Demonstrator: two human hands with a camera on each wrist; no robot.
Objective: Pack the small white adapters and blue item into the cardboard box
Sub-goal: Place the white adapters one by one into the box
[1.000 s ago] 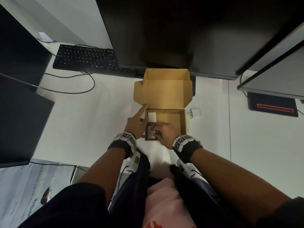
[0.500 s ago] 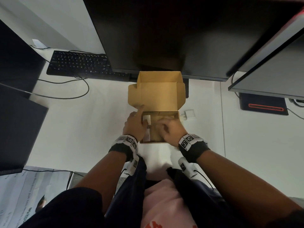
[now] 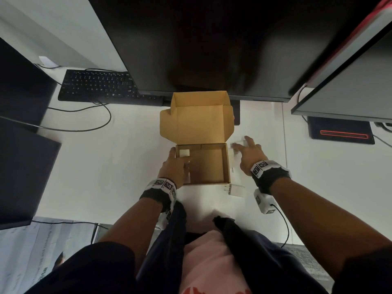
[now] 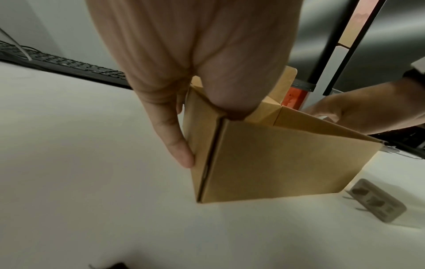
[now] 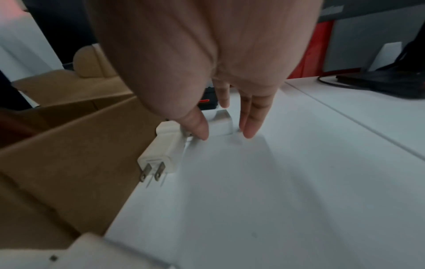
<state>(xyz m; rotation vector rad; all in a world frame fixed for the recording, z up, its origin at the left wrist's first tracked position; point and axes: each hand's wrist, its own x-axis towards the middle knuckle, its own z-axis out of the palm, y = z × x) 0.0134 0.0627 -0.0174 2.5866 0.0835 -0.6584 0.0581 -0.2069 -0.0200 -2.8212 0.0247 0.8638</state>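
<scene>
The right hand [image 3: 249,154] has left the inside of the open brown cardboard box [image 3: 226,164] and now reaches over the white desk [image 3: 106,166] just beyond the box's right wall, fingers straight and spread, holding nothing. Under its fingertips [image 5: 249,127] lie two small white plastic plug adapters: a pronged one [image 5: 162,151] alongside the box wall, its long axis parallel to that wall with prongs toward the person, and a blockier one [image 5: 222,125] between thumb and fingers. The right hand is plainly the nearer. The left hand [image 3: 175,168] grips the box's near-left corner, thumb outside, fingers inside. One white adapter [image 3: 184,153] sits in the box's far-left corner; another [image 3: 234,190] lies off its near-right corner. No blue item shows.
</scene>
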